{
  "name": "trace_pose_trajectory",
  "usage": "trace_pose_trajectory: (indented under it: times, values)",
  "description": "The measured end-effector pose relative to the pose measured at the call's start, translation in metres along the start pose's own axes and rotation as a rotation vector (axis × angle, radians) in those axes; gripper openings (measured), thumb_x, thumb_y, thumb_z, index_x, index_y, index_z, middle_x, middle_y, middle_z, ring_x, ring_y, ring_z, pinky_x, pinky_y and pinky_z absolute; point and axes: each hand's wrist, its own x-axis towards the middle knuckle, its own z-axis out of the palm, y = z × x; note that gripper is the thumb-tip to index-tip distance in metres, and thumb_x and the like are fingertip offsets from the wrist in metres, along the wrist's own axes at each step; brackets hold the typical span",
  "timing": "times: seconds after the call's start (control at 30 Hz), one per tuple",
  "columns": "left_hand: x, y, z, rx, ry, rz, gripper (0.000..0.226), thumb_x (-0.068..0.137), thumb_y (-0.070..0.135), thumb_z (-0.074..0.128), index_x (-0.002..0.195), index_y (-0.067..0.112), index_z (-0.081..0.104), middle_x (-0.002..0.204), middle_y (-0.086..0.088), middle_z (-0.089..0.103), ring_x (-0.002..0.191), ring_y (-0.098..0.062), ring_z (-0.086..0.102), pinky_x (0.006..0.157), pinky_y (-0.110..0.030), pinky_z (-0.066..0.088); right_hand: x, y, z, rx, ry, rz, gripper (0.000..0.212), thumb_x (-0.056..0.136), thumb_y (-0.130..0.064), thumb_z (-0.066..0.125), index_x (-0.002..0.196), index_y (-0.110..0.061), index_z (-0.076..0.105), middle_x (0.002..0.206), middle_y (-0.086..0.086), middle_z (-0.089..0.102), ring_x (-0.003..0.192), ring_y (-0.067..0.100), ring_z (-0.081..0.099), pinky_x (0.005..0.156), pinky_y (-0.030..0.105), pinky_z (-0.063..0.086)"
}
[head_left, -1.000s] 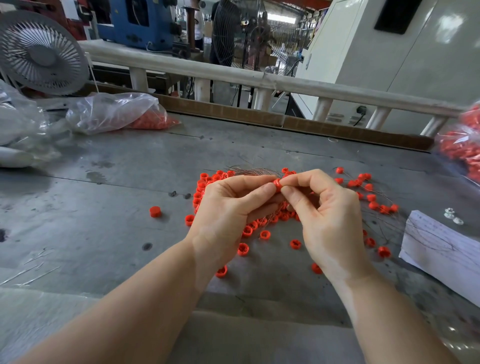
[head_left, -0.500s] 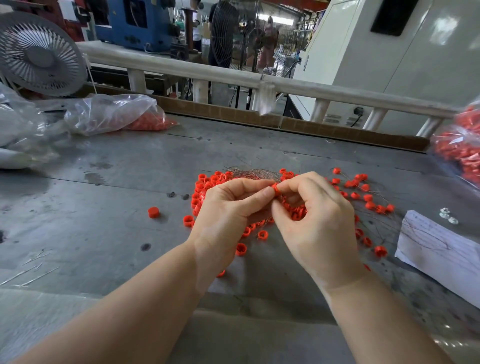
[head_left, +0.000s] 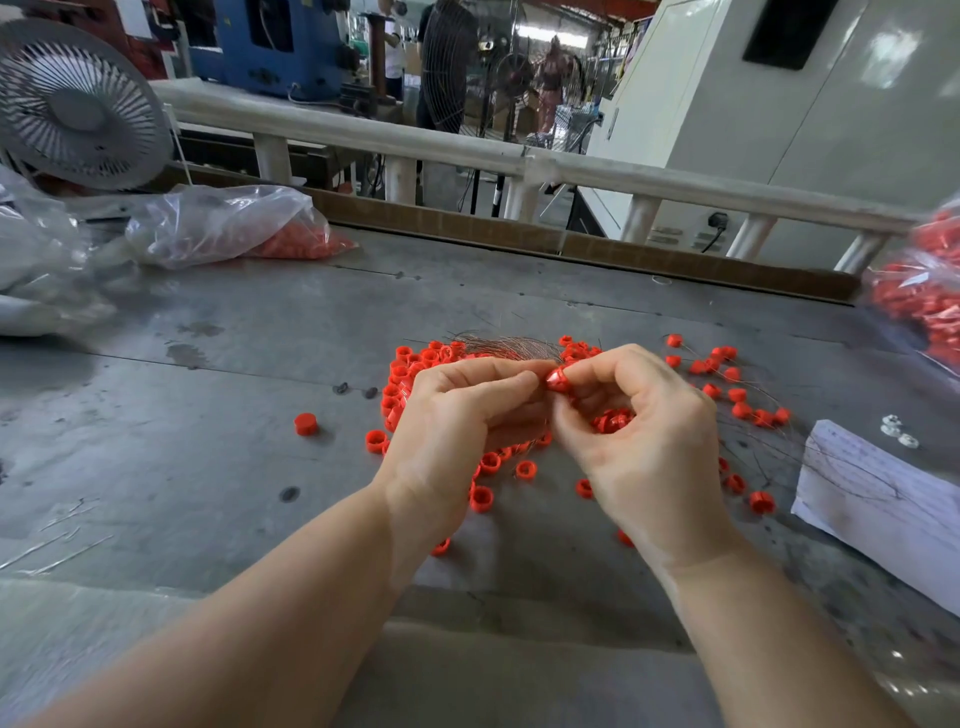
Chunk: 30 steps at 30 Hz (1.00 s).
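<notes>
Pinches a small red plastic ring cap (head_left: 557, 382) at centre frame, above the grey metal desk (head_left: 208, 441), with the grip of the left hand (head_left: 457, 415) clamped on one side by thumb and forefinger and the grip of the right hand (head_left: 649, 441) clamped on the other. Cradles a few more red caps (head_left: 613, 420) in the curled right palm. Looks like fitting a thin wire to the cap, though too fine to make out at the fingertips.

Seems partly done. Shows a scatter of caps with wire tails (head_left: 737, 395) right of centre, probably finished. Leaves a larger heap of loose red caps (head_left: 410, 374) and a bundle of thin metal wires (head_left: 498, 345) just behind the hands, plus a clear plastic bag of red caps (head_left: 223, 228) at upper left and another bag (head_left: 924, 296) at the right edge.

Carries no readable brand or label anywhere. Bears only faint scribbled lines on the white paper sheet (head_left: 883, 509) at lower right, nothing legible.
</notes>
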Motion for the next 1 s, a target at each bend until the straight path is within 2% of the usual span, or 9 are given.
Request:
trace_pose_trajectory:
  times: [0.37, 0.47, 0.57, 0.63, 0.7, 0.87, 1.0]
  values:
    - [-0.001, -0.002, -0.001, -0.002, -0.006, 0.039, 0.025, 0.084, -0.006, 0.054, 0.079, 0.008, 0.074, 0.072, -0.010, 0.071, 0.066, -0.017, 0.068, 0.060, -0.021, 0.055, 0.000, -0.004, 0.000, -0.115, 0.002, -0.082, 0.005, 0.073, -0.002, 0.067, 0.073, 0.001, 0.064, 0.067, 0.005, 0.059, 0.059, 0.013, 0.053, 0.058, 0.024, 0.045]
    - [-0.001, -0.003, -0.001, -0.031, -0.030, 0.066, 0.006, 0.071, 0.013, 0.070, 0.073, 0.012, 0.075, 0.074, -0.009, 0.073, 0.070, -0.017, 0.070, 0.064, -0.023, 0.056, -0.001, -0.004, 0.001, -0.124, -0.015, -0.107, 0.009, 0.078, -0.003, 0.067, 0.073, 0.003, 0.063, 0.067, 0.009, 0.058, 0.061, 0.019, 0.054, 0.059, 0.029, 0.045]
    - [0.002, -0.008, -0.003, -0.030, -0.016, 0.095, 0.021, 0.053, 0.029, 0.076, 0.070, 0.017, 0.075, 0.075, -0.006, 0.073, 0.070, -0.014, 0.070, 0.066, -0.022, 0.056, 0.000, -0.003, 0.003, -0.083, -0.012, -0.101, 0.008, 0.079, 0.002, 0.068, 0.072, 0.002, 0.064, 0.069, 0.008, 0.059, 0.065, 0.018, 0.055, 0.063, 0.025, 0.045]
    - [0.004, -0.009, -0.003, -0.056, -0.017, 0.084, 0.019, 0.050, 0.027, 0.076, 0.068, 0.019, 0.075, 0.072, -0.002, 0.073, 0.066, -0.010, 0.068, 0.061, -0.018, 0.054, 0.000, -0.002, 0.003, -0.021, -0.019, -0.071, 0.008, 0.077, 0.007, 0.068, 0.075, -0.001, 0.066, 0.072, 0.004, 0.061, 0.069, 0.010, 0.055, 0.067, 0.015, 0.044]
    - [0.006, -0.010, -0.005, -0.102, -0.023, 0.062, 0.018, 0.050, 0.025, 0.076, 0.067, 0.019, 0.075, 0.072, -0.001, 0.072, 0.066, -0.009, 0.068, 0.060, -0.017, 0.054, 0.001, -0.002, 0.003, 0.029, -0.042, -0.042, 0.010, 0.077, 0.005, 0.066, 0.078, -0.004, 0.068, 0.075, -0.001, 0.063, 0.072, 0.006, 0.057, 0.069, 0.011, 0.044]
    - [0.009, -0.012, -0.006, -0.205, -0.047, 0.000, 0.025, 0.064, 0.016, 0.067, 0.088, 0.009, 0.070, 0.077, -0.004, 0.072, 0.069, -0.010, 0.069, 0.066, -0.019, 0.056, 0.002, -0.003, 0.003, 0.271, -0.050, 0.206, 0.018, 0.081, -0.003, 0.061, 0.081, -0.020, 0.066, 0.076, -0.009, 0.068, 0.075, 0.006, 0.065, 0.071, 0.019, 0.051]
    - [0.010, -0.012, -0.006, -0.301, -0.069, -0.031, 0.020, 0.068, 0.013, 0.062, 0.086, 0.008, 0.069, 0.080, -0.006, 0.073, 0.072, -0.011, 0.070, 0.065, -0.020, 0.057, 0.004, -0.003, 0.003, 0.330, -0.016, 0.300, 0.026, 0.084, 0.003, 0.062, 0.080, -0.023, 0.064, 0.073, -0.016, 0.067, 0.069, 0.002, 0.063, 0.068, 0.016, 0.049]
